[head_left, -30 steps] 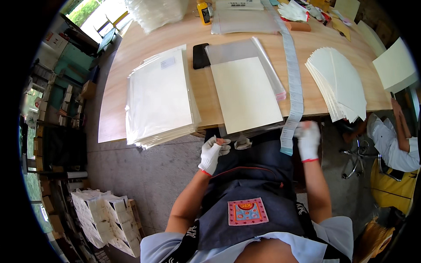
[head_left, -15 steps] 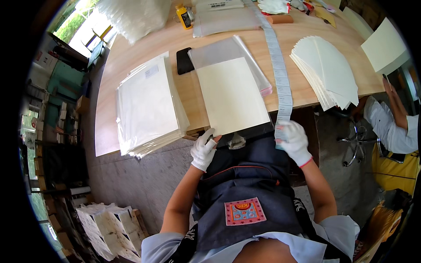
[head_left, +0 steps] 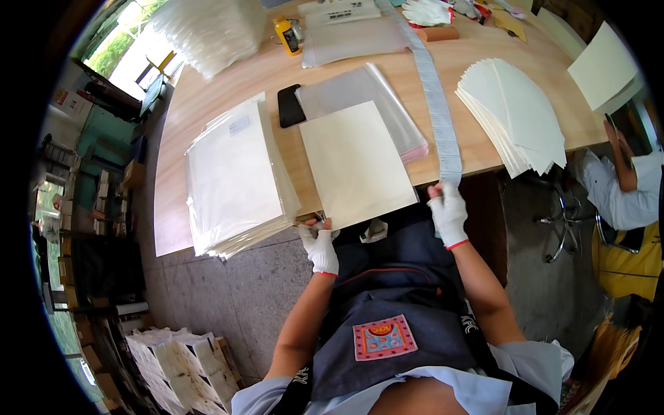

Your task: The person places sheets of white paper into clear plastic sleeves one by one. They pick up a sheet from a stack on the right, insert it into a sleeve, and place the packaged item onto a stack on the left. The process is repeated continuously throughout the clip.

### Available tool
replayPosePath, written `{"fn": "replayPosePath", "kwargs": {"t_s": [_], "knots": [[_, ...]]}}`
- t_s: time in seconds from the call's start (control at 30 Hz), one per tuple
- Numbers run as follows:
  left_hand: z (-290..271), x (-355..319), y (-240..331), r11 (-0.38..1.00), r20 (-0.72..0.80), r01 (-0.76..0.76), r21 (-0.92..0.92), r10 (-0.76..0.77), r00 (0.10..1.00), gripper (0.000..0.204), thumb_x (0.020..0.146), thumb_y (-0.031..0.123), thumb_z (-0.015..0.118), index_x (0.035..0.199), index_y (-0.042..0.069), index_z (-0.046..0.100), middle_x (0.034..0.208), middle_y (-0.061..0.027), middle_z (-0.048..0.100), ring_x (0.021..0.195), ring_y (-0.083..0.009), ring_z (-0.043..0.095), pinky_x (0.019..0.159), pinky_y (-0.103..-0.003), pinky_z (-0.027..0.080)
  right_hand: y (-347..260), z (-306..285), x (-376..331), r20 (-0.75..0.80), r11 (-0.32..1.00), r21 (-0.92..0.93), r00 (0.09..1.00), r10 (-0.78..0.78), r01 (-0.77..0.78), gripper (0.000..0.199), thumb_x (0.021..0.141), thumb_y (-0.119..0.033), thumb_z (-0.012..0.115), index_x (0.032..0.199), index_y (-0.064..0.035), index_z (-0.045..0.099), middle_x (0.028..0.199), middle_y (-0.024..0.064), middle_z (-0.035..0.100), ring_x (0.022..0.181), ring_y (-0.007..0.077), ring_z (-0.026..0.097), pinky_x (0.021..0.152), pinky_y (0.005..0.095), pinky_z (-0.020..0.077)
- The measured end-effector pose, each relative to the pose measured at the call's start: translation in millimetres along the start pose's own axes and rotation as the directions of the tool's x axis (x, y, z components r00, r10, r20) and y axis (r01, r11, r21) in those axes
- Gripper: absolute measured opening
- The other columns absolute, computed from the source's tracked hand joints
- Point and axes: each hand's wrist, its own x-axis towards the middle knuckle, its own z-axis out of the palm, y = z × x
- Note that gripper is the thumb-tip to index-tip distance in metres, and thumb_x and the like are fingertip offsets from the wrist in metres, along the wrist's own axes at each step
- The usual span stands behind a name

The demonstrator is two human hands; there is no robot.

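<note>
My left hand (head_left: 319, 250), in a white glove with bare fingertips, pinches the near left corner of a cream sheet (head_left: 356, 162). That sheet lies partly over a stack of clear plastic bags (head_left: 394, 111) and reaches past the table's near edge. To the right, my right hand (head_left: 449, 216), gloved the same way, is closed around the near end of a long strip of pale labels (head_left: 437, 114) running up the table. Left of the sheet lies a pile of bagged sheets (head_left: 235, 173), the top one bearing a small label. A black phone (head_left: 290, 106) rests beside the bags.
A fanned stack of white sheets (head_left: 512, 114) sits on the table's right. Farther back are a yellow bottle (head_left: 286, 36), more clear bags (head_left: 356, 43), a brown block (head_left: 440, 33) and white gloves (head_left: 427, 12). Another person (head_left: 619, 187) sits at the right.
The cream sheet and my left hand have shifted left and slightly nearer. My right hand has turned, its fingertips now at the strip by the table edge. The view has tilted slightly.
</note>
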Motion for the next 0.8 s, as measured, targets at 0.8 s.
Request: {"fn": "replayPosePath", "kwargs": {"t_s": [0.8], "knots": [[129.6,-96.3,-13.5,0.709,0.69,0.525,0.471,-0.667,0.282,0.009,0.083,0.017,0.056,0.084,0.009,0.052,0.062,-0.0019,0.054,0.042,-0.0097,0.049,0.04,-0.023,0.042,-18.9,-122.4,-28.9,0.125,0.91,-0.162,0.923,-0.364,0.381,0.021,0.058,-0.014,0.074,0.077,-0.0102,0.066,0.107,0.0052,0.055,0.102,0.0267,0.05,0.085,0.0364,0.0394]]}}
